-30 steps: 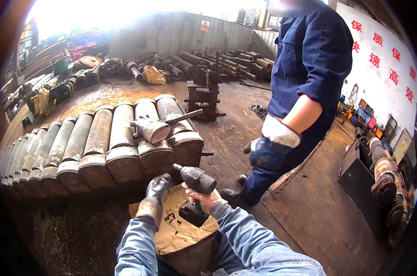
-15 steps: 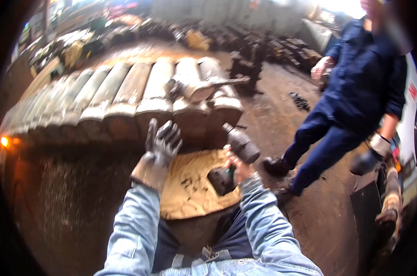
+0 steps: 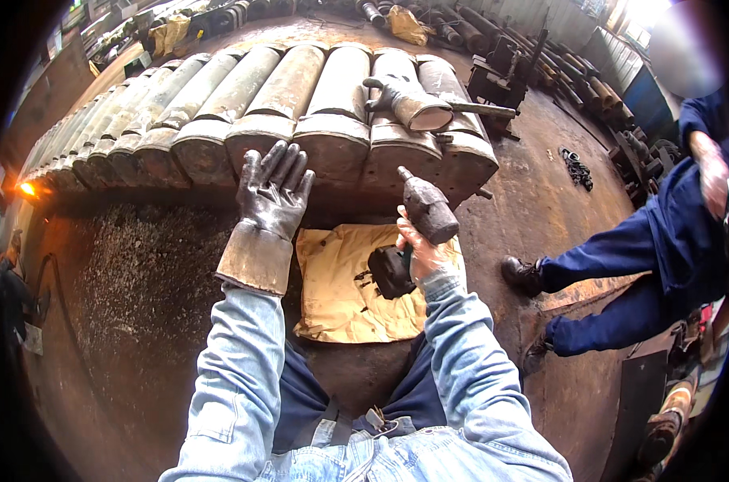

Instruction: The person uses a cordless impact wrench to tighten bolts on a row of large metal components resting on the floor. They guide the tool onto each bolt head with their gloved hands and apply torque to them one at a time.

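Observation:
My left hand [image 3: 272,189] wears a dark, worn gauntlet glove with a pale cuff. Its palm faces up, the fingers are stretched out, and nothing lies in it. With my right hand [image 3: 422,251], which has no such glove, I grip a cordless impact driver [image 3: 430,210] by its handle; its nose points up and away, toward the metal cylinders. The tool's black battery [image 3: 392,271] hangs over a tan paper-like sheet [image 3: 332,309]. Small dark pieces [image 3: 366,279] lie on that sheet. Another gauntlet glove [image 3: 408,104] rests on the row of large metal cylinders [image 3: 280,84].
A metal bar [image 3: 489,109] sticks out beside the loose glove. At right stands a person in dark blue workwear [image 3: 669,233]. A dark chain-like heap [image 3: 575,169] lies on the brown floor [image 3: 533,193]. An orange glow [image 3: 28,189] shows far left.
The view has shifted, and the cylinders appear higher and farther right. The other person now stands nearer the right edge. My left hand stays open; my right still grips the driver.

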`<state>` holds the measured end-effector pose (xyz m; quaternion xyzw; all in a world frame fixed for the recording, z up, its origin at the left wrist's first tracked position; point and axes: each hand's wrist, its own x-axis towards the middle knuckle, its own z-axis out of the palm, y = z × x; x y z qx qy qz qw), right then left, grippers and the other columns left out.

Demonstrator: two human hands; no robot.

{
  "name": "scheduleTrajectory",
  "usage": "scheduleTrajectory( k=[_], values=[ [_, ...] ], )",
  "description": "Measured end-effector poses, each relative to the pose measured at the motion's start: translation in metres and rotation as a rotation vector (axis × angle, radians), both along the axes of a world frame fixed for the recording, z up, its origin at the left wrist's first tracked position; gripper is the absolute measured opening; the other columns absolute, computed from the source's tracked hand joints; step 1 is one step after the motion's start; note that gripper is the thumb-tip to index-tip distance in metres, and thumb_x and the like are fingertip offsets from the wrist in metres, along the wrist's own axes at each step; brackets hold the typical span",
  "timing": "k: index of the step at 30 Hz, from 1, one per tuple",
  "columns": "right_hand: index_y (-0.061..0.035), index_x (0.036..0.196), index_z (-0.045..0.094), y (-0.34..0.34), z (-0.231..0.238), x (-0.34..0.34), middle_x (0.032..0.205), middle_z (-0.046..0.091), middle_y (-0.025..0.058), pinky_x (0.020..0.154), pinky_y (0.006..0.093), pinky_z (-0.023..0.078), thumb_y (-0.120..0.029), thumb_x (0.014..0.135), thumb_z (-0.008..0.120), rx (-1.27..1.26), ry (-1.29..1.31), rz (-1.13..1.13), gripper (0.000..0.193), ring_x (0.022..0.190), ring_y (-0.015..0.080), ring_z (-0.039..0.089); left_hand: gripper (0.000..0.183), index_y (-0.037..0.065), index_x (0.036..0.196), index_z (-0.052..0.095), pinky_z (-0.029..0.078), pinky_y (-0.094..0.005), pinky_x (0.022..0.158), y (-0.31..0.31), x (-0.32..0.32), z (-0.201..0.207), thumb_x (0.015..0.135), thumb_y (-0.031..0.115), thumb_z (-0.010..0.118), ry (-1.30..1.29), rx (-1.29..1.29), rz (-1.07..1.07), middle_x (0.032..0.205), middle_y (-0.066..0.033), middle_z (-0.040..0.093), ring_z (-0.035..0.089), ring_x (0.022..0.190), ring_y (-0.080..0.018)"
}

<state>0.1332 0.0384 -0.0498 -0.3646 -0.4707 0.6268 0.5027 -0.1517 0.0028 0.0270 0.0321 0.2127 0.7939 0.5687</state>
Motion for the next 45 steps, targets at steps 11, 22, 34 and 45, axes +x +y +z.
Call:
scheduleTrajectory(
  k=[11, 22, 34, 45],
  values=[
    [-0.0052, 0.12, 0.067, 0.044, -0.029, -0.048, 0.099, 0.066, 0.0004, 0.062, 0.0292, 0.047, -0.009, 0.093, 0.073, -0.087, 0.123, -0.037, 0.027, 0.069, 0.0116, 0.057, 0.061, 0.005, 0.126, 0.069, 0.043, -0.0541, 0.112, 0.01, -0.009, -0.006, 0.1, 0.058, 0.053, 0.016, 0.06, -0.009, 0.135, -0.0153, 0.066, 0.058, 0.131, -0.0307],
    [-0.0093, 0.127, 0.061, 0.059, -0.065, -0.068, 0.102, 0.063, -0.0003, 0.065, 0.0299, 0.047, -0.014, 0.094, 0.076, 0.018, 0.015, -0.037, 0.037, 0.074, 0.0111, 0.055, 0.061, 0.005, 0.124, 0.069, 0.045, -0.0531, 0.111, 0.012, -0.011, -0.007, 0.099, 0.058, 0.054, 0.021, 0.027, -0.001, 0.131, -0.0161, 0.068, 0.06, 0.128, -0.0309],
    [-0.0068, 0.131, 0.061, 0.079, -0.077, -0.056, 0.111, 0.071, 0.0036, 0.087, 0.0313, 0.055, -0.012, 0.094, 0.071, 0.316, -0.15, -0.113, 0.038, 0.097, 0.0171, 0.068, 0.064, 0.005, 0.131, 0.064, 0.04, -0.0481, 0.113, 0.015, -0.013, -0.017, 0.099, 0.06, 0.055, 0.04, -0.008, -0.021, 0.132, -0.0148, 0.066, 0.057, 0.129, -0.0302],
    [-0.0063, 0.122, 0.062, 0.079, -0.076, -0.045, 0.11, 0.071, 0.0059, 0.084, 0.0316, 0.056, -0.012, 0.098, 0.063, 0.476, -0.487, -0.107, 0.024, 0.095, 0.0168, 0.067, 0.067, 0.006, 0.136, 0.062, 0.037, -0.0501, 0.116, 0.02, -0.001, -0.029, 0.098, 0.061, 0.055, 0.126, -0.107, -0.065, 0.141, -0.0158, 0.06, 0.052, 0.136, -0.0312]
  ],
)
